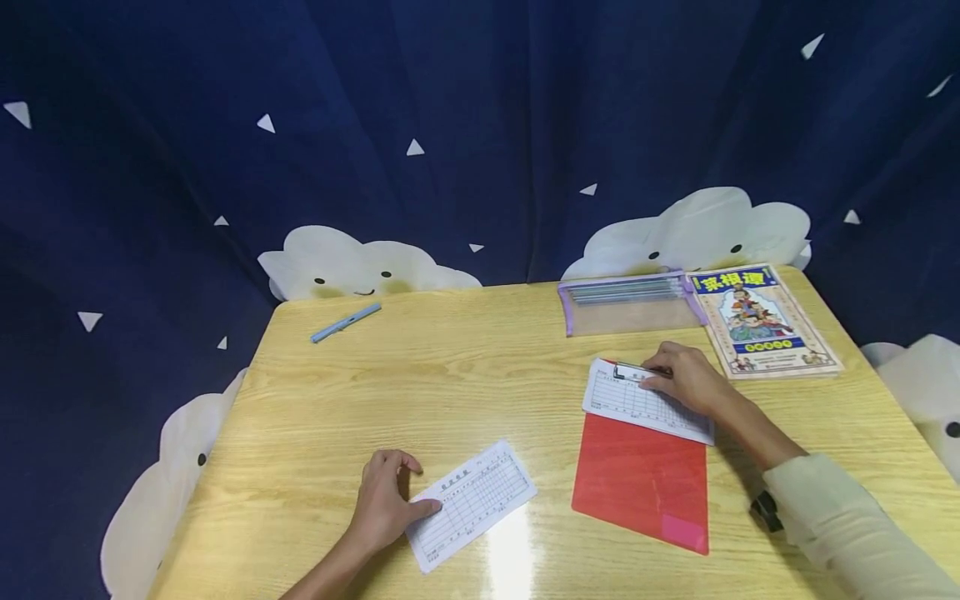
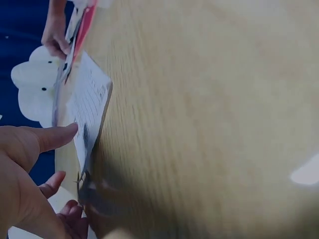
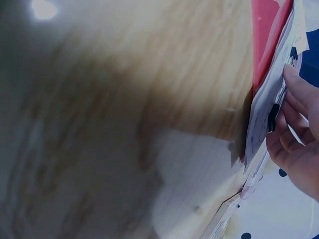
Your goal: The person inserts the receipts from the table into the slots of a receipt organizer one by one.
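Note:
On the table lies a red clipboard [image 1: 641, 475], a white printed form pad [image 1: 615, 396] across its top end under the metal clip [image 1: 628, 372]. My right hand [image 1: 692, 380] grips that clip, thumb on the near side and fingers behind it; the right wrist view shows the clip's black ends [image 3: 273, 117] beside the fingers. A second form pad [image 1: 480, 507] lies slanted on the wood at centre. My left hand [image 1: 381, 502] is at its left end, thumb over the printed face and the other fingers spread apart past the edge.
Behind the clipboard lies a clear zip pouch [image 1: 626, 312] with purple edges, holding thin sticks or pencils. An illustrated book [image 1: 765, 321] sits at the back right. A blue pen [image 1: 346, 322] lies at the back left. A dark blue curtain [image 1: 480, 125] hangs behind the table [image 1: 450, 358].

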`<state>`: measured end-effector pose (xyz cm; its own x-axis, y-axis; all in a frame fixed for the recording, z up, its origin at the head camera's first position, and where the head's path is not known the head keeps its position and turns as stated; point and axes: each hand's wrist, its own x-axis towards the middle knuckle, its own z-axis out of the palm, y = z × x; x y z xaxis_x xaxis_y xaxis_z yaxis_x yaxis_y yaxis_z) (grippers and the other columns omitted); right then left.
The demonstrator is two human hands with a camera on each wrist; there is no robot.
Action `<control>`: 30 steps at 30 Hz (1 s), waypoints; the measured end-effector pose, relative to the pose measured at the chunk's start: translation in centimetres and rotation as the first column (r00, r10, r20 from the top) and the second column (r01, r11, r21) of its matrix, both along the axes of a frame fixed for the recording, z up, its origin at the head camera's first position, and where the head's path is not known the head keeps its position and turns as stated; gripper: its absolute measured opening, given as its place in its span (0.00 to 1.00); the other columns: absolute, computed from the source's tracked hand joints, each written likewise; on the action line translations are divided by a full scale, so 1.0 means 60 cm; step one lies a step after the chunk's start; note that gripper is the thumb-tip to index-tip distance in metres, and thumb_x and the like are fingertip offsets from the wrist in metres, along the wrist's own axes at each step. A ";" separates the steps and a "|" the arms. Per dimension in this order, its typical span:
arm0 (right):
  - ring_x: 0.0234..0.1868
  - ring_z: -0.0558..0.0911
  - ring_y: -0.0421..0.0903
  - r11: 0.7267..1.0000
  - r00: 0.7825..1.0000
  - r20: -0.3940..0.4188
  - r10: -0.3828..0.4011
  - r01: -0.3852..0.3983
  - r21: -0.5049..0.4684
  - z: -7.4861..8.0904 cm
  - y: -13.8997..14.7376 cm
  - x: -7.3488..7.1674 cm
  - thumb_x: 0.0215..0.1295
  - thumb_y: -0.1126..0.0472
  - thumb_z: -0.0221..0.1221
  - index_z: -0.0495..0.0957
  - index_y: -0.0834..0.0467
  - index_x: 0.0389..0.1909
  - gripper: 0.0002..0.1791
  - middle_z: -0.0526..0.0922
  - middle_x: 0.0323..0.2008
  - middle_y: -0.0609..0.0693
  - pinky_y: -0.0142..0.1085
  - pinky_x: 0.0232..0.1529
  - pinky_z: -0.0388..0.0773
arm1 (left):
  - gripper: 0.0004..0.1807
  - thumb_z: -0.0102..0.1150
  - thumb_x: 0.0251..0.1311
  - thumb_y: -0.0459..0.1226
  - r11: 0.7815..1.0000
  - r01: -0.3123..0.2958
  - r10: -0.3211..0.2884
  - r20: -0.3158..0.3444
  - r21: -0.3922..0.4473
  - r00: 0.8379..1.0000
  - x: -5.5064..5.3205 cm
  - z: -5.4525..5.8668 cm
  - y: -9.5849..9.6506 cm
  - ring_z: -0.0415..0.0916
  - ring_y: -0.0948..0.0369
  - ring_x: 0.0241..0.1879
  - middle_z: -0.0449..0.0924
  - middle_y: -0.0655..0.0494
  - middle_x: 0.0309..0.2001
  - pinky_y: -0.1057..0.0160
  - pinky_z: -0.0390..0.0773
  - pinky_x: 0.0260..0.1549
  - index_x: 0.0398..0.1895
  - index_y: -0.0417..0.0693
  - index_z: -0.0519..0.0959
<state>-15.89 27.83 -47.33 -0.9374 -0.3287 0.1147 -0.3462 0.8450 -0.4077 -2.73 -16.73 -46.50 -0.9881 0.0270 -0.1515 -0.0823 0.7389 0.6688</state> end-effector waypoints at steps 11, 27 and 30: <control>0.29 0.75 0.43 1.000 1.000 -0.007 0.001 -0.001 -0.010 0.001 -0.001 0.001 0.52 0.61 0.68 0.85 0.63 0.37 0.12 0.79 0.28 0.50 0.38 0.32 0.72 | 0.31 0.78 0.26 0.28 0.998 -0.063 0.063 0.018 0.003 0.998 0.048 0.001 0.017 0.67 0.51 0.50 0.58 0.46 0.51 0.51 0.71 0.51 0.37 0.47 0.71; 0.29 0.74 0.43 1.000 1.000 0.017 -0.010 0.010 -0.004 -0.002 -0.001 -0.003 0.52 0.61 0.68 0.85 0.63 0.37 0.12 0.78 0.28 0.50 0.37 0.33 0.71 | 0.14 0.67 0.44 0.22 0.988 -0.109 0.116 -0.054 0.110 0.992 0.043 -0.016 0.017 0.74 0.59 0.38 0.73 0.46 0.48 0.74 0.75 0.29 0.34 0.42 0.79; 0.29 0.74 0.43 1.000 1.000 0.022 -0.016 0.016 -0.004 -0.002 0.000 -0.002 0.52 0.61 0.68 0.85 0.63 0.37 0.13 0.78 0.28 0.50 0.37 0.32 0.70 | 0.14 0.65 0.48 0.23 0.989 -0.114 0.121 -0.065 0.097 0.991 0.042 -0.017 0.016 0.73 0.63 0.34 0.78 0.50 0.45 0.74 0.73 0.28 0.40 0.43 0.80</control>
